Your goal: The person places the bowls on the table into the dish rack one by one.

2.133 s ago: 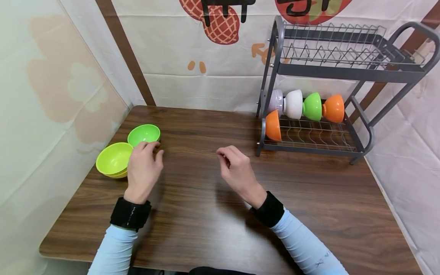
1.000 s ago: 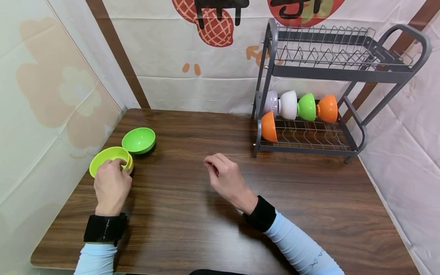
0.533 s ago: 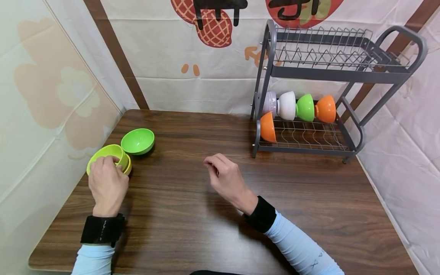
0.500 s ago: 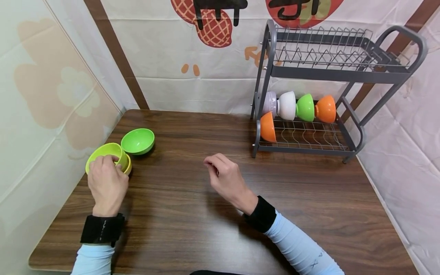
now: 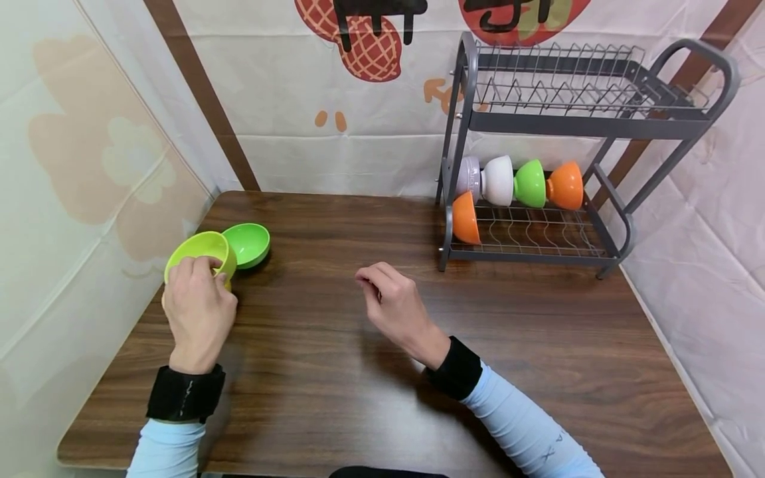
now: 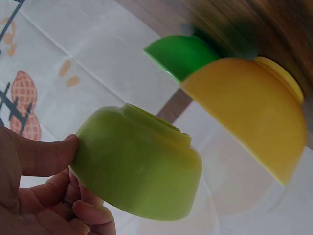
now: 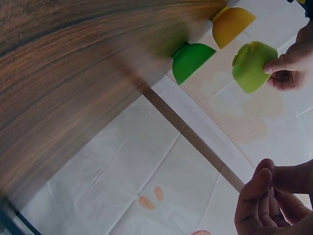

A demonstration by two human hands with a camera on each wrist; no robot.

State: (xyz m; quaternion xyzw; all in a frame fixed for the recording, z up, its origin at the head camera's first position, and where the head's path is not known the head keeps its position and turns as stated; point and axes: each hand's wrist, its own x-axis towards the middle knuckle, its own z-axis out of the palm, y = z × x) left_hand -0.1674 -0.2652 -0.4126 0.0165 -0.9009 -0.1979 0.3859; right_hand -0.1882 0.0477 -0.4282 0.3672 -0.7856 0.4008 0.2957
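In the head view my left hand (image 5: 200, 312) pinches the rim of a lime-green bowl (image 5: 200, 249) between thumb and fingers. The left wrist view shows this bowl (image 6: 137, 166) raised apart from a yellow bowl (image 6: 249, 107), which the head view mostly hides behind hand and lime bowl. Just beyond stands a bright green bowl (image 5: 250, 245), partly overlapped by the lime one. Over the middle of the table hovers my right hand (image 5: 397, 309), idle, its fingers loosely curled. Thumb and index fingertips meet with nothing between them in the right wrist view.
A grey two-tier dish rack (image 5: 588, 125) stands at the back right of the wooden table (image 5: 311, 398). Its lower tier holds sideways bowls: lavender (image 5: 469, 176), white (image 5: 498, 180), green (image 5: 530, 184), orange (image 5: 565, 186), and another orange bowl (image 5: 465, 219) in front. Fabric walls border the table's back and sides.
My left hand has gone from beside the green bowl to the lime-green bowl, gripped its rim and lifted it off the yellow bowl. My right hand has barely moved.
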